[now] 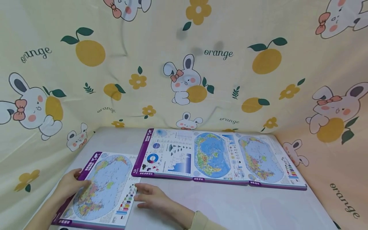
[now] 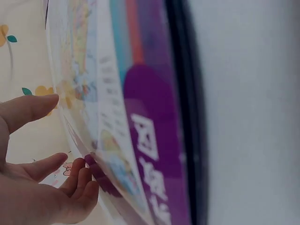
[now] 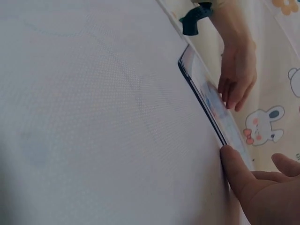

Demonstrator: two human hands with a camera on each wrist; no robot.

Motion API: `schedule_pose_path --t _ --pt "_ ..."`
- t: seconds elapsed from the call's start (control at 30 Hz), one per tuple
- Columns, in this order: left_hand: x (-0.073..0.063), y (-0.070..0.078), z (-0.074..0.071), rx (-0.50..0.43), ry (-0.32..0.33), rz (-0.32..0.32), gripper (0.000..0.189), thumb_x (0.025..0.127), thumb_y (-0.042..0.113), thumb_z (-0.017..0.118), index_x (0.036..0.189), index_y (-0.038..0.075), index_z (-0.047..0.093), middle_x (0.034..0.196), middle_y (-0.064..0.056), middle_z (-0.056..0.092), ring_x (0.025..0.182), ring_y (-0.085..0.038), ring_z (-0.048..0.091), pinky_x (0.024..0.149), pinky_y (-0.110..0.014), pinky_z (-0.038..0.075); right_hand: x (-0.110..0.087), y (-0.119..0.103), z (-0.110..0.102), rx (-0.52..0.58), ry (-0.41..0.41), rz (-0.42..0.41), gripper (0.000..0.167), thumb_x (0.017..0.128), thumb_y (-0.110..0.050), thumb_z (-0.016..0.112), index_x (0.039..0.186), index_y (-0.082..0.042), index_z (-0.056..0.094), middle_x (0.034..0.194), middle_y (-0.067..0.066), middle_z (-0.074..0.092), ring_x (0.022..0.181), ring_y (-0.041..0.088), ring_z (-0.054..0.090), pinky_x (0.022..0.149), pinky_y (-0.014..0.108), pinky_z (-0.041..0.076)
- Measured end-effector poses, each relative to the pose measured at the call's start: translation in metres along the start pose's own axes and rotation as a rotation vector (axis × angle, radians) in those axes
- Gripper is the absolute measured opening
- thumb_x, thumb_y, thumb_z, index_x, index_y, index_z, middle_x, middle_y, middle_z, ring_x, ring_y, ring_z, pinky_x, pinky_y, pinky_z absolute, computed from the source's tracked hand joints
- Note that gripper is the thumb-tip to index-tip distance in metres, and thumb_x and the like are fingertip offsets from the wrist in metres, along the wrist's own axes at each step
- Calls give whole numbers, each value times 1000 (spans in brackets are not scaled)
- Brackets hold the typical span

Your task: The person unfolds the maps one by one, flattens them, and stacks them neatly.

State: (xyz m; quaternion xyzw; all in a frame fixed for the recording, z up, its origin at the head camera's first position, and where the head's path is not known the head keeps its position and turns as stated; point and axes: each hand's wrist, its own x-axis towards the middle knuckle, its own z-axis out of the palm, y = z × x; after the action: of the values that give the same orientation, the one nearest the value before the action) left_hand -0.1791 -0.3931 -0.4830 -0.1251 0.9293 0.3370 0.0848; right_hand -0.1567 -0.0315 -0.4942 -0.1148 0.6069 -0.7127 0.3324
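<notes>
A laminated world map with a purple border lies at the left front of the white table, with another purple edge just under it. My left hand touches its left edge, the thumb lying over the printed face. Those fingers appear loosely bent beside the edge in the left wrist view. My right hand has its fingers stretched toward the map's right edge. Its index fingertip touches that edge in the right wrist view. Further back, several similar maps lie overlapping in a row, purple tabs along their front.
The white table stretches out in front of the row of maps. A yellow cloth printed with rabbits and oranges hangs behind and along both sides. A dark band circles the left wrist in the right wrist view.
</notes>
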Motion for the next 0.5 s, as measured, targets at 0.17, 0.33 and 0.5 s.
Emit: schedule_pose_path --t 0.17,0.33,0.5 --pt "1 -1 -1 -69 5 -13 96 89 23 77 146 -29 20 140 -51 35 124 -62 46 107 -70 40 0 1 -2 31 -24 -22 55 98 -5 65 150 4 49 158 23 45 127 31 63 99 43 58" --pt "0 -2 -3 -101 12 -43 94 91 22 75 148 -27 20 143 -50 31 128 -63 42 110 -70 37 0 2 -4 66 -40 -26 56 99 -4 63 151 7 46 159 25 43 124 33 65 101 44 57" --pt "-3 -4 -11 -136 28 -38 87 96 22 70 151 -23 19 148 -49 28 133 -64 38 112 -69 37 0 5 -3 114 -15 -24 57 96 -3 64 150 7 47 158 26 44 126 34 64 101 44 57"
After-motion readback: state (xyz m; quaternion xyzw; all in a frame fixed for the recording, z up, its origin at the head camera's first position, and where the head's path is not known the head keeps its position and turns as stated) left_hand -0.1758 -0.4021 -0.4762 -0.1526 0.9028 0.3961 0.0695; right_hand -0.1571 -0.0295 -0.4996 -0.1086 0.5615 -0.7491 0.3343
